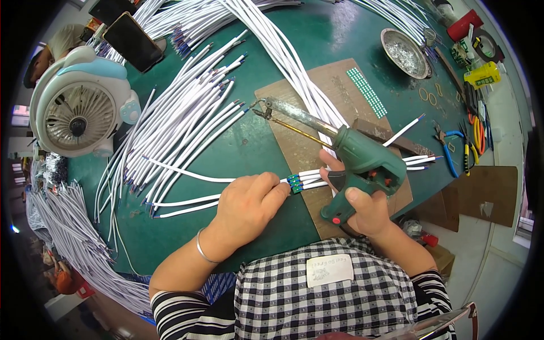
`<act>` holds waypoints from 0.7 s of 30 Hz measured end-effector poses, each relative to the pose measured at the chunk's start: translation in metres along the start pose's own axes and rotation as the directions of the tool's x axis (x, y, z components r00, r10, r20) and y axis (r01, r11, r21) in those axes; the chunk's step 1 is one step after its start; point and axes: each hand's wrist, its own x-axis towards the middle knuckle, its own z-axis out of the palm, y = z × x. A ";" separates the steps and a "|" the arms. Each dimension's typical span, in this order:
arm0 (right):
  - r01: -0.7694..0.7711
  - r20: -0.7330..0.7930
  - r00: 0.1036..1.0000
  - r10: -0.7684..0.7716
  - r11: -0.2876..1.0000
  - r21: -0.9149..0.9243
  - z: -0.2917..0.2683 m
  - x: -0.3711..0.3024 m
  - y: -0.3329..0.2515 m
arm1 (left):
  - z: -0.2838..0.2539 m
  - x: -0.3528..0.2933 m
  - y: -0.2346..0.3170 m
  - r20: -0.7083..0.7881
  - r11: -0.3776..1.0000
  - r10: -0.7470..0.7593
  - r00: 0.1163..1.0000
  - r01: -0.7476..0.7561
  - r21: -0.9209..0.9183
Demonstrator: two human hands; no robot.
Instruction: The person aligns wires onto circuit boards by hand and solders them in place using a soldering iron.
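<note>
Green table (255,146) fills much of the view, w/ a big pile of white cables (187,116) on its L side. Brown board (292,150) lies on it. Green soldering gun (371,158) is held above the board, its tip (262,106) pointing up and L, well apart from the small green circuit boards (294,182), which sit btwn cable ends near the brown board's L edge. To do this step well, prob. best to keep those boards level, wires lined up, and the tip — poss. hot — clear of fingers and loose cables. Hands are apart: R hand (368,212) wraps the gun's handle; can't tell if the trigger's pressed. L hand (249,201) is nearly closed — thumb and index seem pinched on cable ends just beside the circuit boards.
</note>
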 end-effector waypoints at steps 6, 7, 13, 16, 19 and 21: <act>0.016 -0.018 1.000 -0.016 1.000 0.021 0.001 0.001 0.001 | -0.002 0.002 -0.008 0.010 0.999 0.022 1.000 -0.022 -0.045; 0.015 -0.019 1.000 -0.014 1.000 0.022 0.001 0.001 0.001 | -0.003 0.002 -0.009 0.040 0.999 0.016 0.999 -0.015 -0.040; 0.013 -0.027 1.000 -0.013 1.000 0.020 0.002 0.001 0.001 | -0.006 0.001 -0.010 0.061 0.999 0.023 0.998 -0.020 -0.037; 0.019 -0.031 0.999 -0.018 1.000 0.016 0.002 0.001 0.001 | -0.006 0.002 -0.011 0.070 0.999 0.026 0.997 -0.024 -0.036; 0.020 -0.030 0.999 -0.019 1.000 0.016 0.002 0.001 0.001 | -0.005 0.002 -0.011 0.054 0.999 0.032 0.998 -0.030 -0.043; 0.019 -0.028 0.999 -0.019 1.000 0.017 0.002 0.001 0.001 | -0.004 0.002 -0.011 0.031 0.999 0.034 0.999 -0.033 -0.043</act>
